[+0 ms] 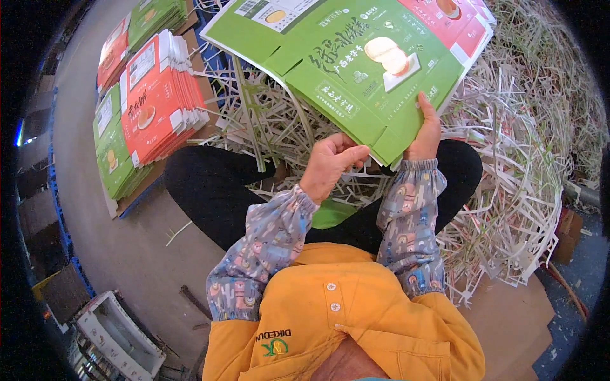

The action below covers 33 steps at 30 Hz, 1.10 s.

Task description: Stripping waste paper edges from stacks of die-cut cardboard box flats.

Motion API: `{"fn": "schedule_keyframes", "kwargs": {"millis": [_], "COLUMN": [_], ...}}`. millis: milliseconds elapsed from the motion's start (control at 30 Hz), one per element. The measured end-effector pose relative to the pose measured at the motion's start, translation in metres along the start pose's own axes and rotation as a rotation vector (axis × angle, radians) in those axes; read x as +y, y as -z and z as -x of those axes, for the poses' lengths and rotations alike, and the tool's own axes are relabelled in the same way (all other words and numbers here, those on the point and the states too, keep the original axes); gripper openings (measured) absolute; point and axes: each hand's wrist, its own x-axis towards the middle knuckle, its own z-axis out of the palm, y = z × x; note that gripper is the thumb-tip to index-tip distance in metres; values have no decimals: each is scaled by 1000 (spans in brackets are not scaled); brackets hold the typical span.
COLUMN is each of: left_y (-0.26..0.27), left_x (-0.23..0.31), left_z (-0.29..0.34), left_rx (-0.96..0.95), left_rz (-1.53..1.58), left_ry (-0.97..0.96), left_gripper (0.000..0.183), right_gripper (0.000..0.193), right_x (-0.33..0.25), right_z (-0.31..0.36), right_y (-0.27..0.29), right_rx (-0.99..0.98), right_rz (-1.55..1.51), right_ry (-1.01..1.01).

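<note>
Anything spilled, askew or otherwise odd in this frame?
Loose paper strips: a tangled heap at the right and around the person's legs looks spilled, and one stray strip lies apart on the floor at left. The printed sheets in the right hand show no obvious damage.

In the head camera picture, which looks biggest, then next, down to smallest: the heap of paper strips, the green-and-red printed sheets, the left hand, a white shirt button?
1. Heap of paper strips
2. Green-and-red printed sheets
3. Left hand
4. White shirt button
</note>
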Motion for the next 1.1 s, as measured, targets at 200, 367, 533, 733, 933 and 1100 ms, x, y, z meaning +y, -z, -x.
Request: {"fn": "schedule_keyframes", "kwargs": {"millis": [200, 367, 533, 733, 933, 1100], "left_y": [-2, -5, -11, 37, 135, 133], "left_x": [-16, -21, -19, -28, -11, 45], "left_z": [-10, -15, -8, 18, 37, 46], "left_rx": [-25, -10, 79, 204, 532, 133], "left_rz": [135, 110, -4, -688, -1527, -1084], "left_ry": [-128, -81, -52, -112, -7, -20], "left_gripper": [14, 14, 18, 17, 19, 24], "right_gripper": [32, 32, 31, 30, 29, 27], "right_x": [-3, -2, -1, -5, -15, -12], "right_z": [5, 6, 5, 8, 10, 11], "right_y": [-6, -8, -6, -11, -10, -8], "right_rx": [9, 13, 58, 64, 65, 6], "right_rz": [-8, -67, 28, 101, 140, 91], "right_ry": [-22, 0, 13, 71, 51, 56]}}
